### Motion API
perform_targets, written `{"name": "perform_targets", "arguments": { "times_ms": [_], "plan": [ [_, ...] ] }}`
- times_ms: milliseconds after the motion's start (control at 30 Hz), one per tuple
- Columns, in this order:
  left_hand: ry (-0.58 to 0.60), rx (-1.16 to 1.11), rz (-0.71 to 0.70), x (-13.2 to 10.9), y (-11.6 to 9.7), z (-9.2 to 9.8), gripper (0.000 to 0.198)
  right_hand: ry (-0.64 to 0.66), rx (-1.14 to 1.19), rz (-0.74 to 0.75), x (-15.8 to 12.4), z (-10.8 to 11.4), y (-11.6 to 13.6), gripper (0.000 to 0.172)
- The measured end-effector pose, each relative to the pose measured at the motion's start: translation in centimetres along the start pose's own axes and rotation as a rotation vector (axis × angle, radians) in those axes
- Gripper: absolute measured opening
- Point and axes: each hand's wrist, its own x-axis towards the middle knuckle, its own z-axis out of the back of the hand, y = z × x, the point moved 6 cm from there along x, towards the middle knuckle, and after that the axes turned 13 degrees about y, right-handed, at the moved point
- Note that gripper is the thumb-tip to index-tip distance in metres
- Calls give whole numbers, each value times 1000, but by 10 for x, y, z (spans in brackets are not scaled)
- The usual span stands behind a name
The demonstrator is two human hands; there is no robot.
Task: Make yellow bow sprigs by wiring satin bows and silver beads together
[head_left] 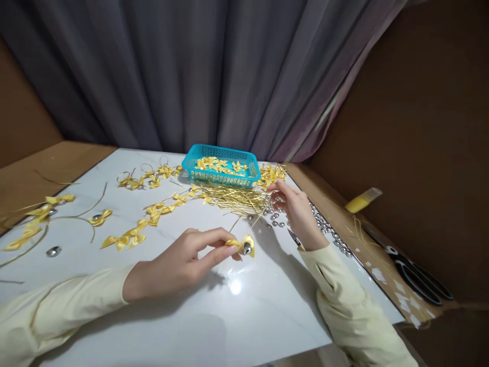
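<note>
My left hand [194, 255] pinches a yellow ribbon bow [250, 244] between thumb and fingers. A silver jingle bell [246, 248] sits at the middle of that bow, and thin gold wire ends stick up behind it. Farther right, my right hand [296, 209] hovers with its fingers apart and nothing visible in them. Beside its fingertips are a pile of gold wire ties [237, 198] and several loose silver bells [275, 219]. A dark pointed blade [293, 237] shows partly from under the right wrist.
A turquoise basket [221, 179] with yellow bows stands at the back. Finished-looking bows with bells [153, 178] and plain bows [122, 240] lie to the left. More silver bells [332, 232] line the right edge, near black-handled scissors [416, 275] and a yellow tube [362, 200].
</note>
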Motion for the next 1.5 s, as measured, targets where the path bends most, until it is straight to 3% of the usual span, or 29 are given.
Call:
{"name": "perform_targets", "arguments": {
  "times_ms": [67,133,267,433,667,867,1033,1233,1500],
  "plan": [
    [-7,-92,58,2,8,1,24,33,-185,180,-18,-12,32,23],
    [-21,-173,100,3,15,1,25,156,-411,287,-39,-32,55,28],
    [-93,-204,127,3,18,5,25,411,-715,198,-65,-70,58,40],
    [-181,-80,112,0,17,4,22,545,-623,4,-63,-87,30,41],
    [-267,-74,154,-3,19,6,14,553,-442,-81,-62,-94,21,33],
    [-317,-39,210,-6,22,10,20,526,-200,-188,-62,-96,10,33],
    [-302,-80,250,-4,23,9,24,498,-163,-225,-61,-98,5,28],
    [-273,-132,241,-4,20,7,22,473,-357,-147,-64,-97,13,24],
    [-270,-273,189,-1,23,8,18,378,-514,100,-73,-96,26,19]
  ]
}}
